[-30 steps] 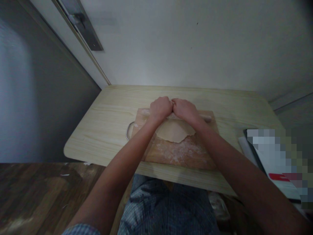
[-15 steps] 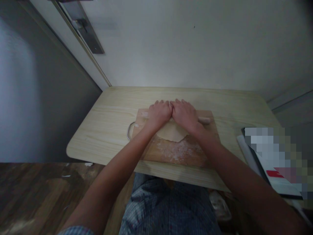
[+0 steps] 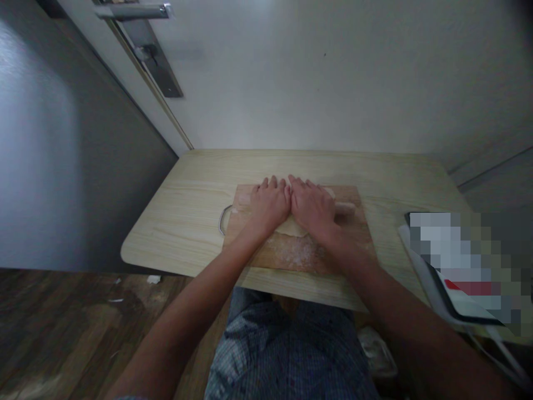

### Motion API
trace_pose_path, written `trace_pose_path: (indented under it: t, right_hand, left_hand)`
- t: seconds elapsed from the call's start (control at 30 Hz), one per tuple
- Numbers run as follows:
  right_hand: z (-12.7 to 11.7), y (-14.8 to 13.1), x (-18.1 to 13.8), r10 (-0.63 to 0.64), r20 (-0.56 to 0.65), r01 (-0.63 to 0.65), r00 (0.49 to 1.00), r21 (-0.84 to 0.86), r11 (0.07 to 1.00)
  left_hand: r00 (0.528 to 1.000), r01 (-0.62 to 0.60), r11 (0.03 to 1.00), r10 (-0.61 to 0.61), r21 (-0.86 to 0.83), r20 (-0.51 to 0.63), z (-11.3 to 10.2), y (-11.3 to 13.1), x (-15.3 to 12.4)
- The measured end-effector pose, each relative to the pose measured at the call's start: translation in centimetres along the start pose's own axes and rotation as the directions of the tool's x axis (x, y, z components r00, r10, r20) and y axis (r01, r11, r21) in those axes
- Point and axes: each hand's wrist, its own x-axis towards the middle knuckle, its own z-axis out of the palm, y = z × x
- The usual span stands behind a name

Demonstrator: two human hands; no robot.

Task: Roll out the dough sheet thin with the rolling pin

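A wooden rolling pin [image 3: 345,209] lies crosswise on a floured wooden board [image 3: 266,257], over a flat, pale sheet of dough [image 3: 292,226]. My left hand [image 3: 271,204] presses on the pin from above, its fingers stretched forward and slightly apart. Beside it, thumbs almost touching, my right hand [image 3: 312,205] also lies on the pin with extended fingers. Part of the pin's right end shows past my right hand; its middle and much of the dough are hidden beneath both hands. Loose flour dusts the near half of the board.
The board rests on a light wood-grain table [image 3: 166,222], and a metal ring handle [image 3: 222,219] sticks out at its left. A partly blurred flat item [image 3: 441,261] stands at the table's right. Behind is a pale door with a metal lever handle [image 3: 133,11].
My hands have come back toward me a little over the board. More dough now shows beyond my right hand. The view has tilted, bringing the door lever into sight.
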Motion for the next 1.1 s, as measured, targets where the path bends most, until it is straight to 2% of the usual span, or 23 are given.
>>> trace_pose_path:
  t: [0.27,0.77,0.97,1.1]
  right_hand:
    - [0.2,-0.3,-1.9,-0.039,-0.036,0.040,0.999,0.031,0.999]
    - [0.7,-0.8,-4.9,-0.089,-0.112,0.096,0.990,0.062,0.993]
    - [0.5,-0.8,-6.2,-0.134,-0.093,0.139,0.987,0.051,0.989]
    - [0.3,-0.5,-5.9,-0.151,-0.080,0.156,0.985,0.066,0.985]
  left_hand:
    - [0.996,-0.051,0.999,0.051,0.009,-0.071,0.4,-0.1,-1.9]
    - [0.995,-0.057,0.998,0.058,0.015,-0.085,0.3,0.3,-4.7]
    - [0.991,-0.073,0.997,0.070,-0.022,-0.111,0.4,0.4,-6.2]
    - [0.991,-0.094,0.995,0.090,-0.035,-0.100,0.2,0.3,-5.9]
